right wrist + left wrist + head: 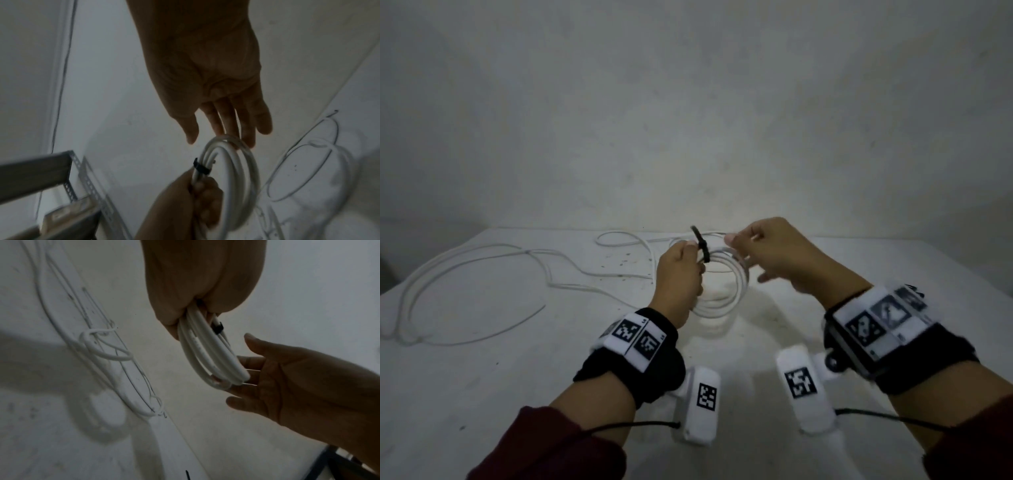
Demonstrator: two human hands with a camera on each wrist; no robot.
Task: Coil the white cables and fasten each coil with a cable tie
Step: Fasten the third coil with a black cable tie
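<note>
My left hand (681, 274) grips a white cable coil (726, 291) of several loops, held up above the table. A black cable tie (702, 248) wraps the bundle just beyond the left fingers, its tail sticking up. In the left wrist view the coil (205, 356) hangs out of the fist (197, 280), with the tie (218, 327) on its right side. My right hand (767, 250) is at the coil's far side. The right wrist view shows its fingers (246, 126) straight, their tips touching the coil (236, 162) near the tie (200, 168).
More white cable (482, 267) lies loose in long loops over the left and back of the white table (517, 377). A wall stands close behind. A perforated metal frame (41, 170) sits beside the table. A thin black strip (187, 474) lies on the tabletop.
</note>
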